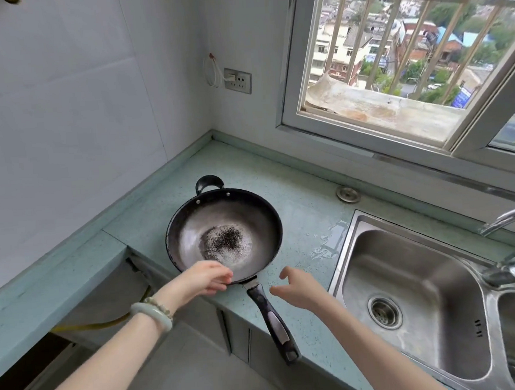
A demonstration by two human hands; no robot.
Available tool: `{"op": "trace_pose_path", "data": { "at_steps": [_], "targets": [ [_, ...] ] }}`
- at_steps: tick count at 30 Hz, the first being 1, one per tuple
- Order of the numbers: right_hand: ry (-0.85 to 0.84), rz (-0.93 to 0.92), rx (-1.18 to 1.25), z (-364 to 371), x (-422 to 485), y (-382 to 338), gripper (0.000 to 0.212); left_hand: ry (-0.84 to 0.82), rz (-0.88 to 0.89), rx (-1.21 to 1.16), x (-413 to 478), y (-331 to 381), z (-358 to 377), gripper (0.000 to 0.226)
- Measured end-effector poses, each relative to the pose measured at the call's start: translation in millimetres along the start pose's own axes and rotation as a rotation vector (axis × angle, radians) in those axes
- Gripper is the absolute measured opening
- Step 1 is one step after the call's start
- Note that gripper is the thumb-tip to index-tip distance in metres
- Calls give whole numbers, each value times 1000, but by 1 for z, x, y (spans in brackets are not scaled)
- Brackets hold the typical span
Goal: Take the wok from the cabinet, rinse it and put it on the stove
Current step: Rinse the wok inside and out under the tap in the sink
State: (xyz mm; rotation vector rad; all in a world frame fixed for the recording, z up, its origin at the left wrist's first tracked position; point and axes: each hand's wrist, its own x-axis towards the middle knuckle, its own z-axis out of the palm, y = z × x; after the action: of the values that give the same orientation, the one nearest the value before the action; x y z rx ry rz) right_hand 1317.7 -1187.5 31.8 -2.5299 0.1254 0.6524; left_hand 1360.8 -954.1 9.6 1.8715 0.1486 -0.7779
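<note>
The wok [225,227] rests on the counter [305,216], the sink [405,261] to its right, probably awaiting rinsing. The left grip [208,277] touches its rim, clasp unclear, and the right grip [298,285] hovers released nearby.

A home kitchen: a pale green countertop [305,216] runs along white tiled walls [64,116], with a steel sink [429,262] and tap [506,217] set in, cupboard doors [237,334] below, and a wok [251,219] on top. The barred window [399,65] overlooks rooftops (from high up).
</note>
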Motion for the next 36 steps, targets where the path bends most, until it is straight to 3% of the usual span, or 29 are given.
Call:
{"op": "trace_pose_path", "data": {
  "at_steps": [5,11,15,23,27,30,32,36],
  "targets": [
    [34,-35,-49,-11,13,-8,47,156,164,-46,13,30,-42,15],
    [90,-53,-22,-22,29,-28,38,192,226,-28,51,47,-89,12],
    [126,54,6,-24,42,-37,37,222,264,27,94,62,-126,14],
    [155,317,127,-9,49,-57,62,171,316,237,192,91,-183,26],
    [146,458,189,6,47,-61,81,213,268,287,232,93,-192,18],
    [117,570,203,19,44,-58,97,224,192,328,257,88,-198,68],
    [93,608,216,27,42,-56,101,203,163,351,271,84,-198,85],
    [9,612,227,42,39,-57,101,132,158,407,292,80,-195,52]
  ]
}}
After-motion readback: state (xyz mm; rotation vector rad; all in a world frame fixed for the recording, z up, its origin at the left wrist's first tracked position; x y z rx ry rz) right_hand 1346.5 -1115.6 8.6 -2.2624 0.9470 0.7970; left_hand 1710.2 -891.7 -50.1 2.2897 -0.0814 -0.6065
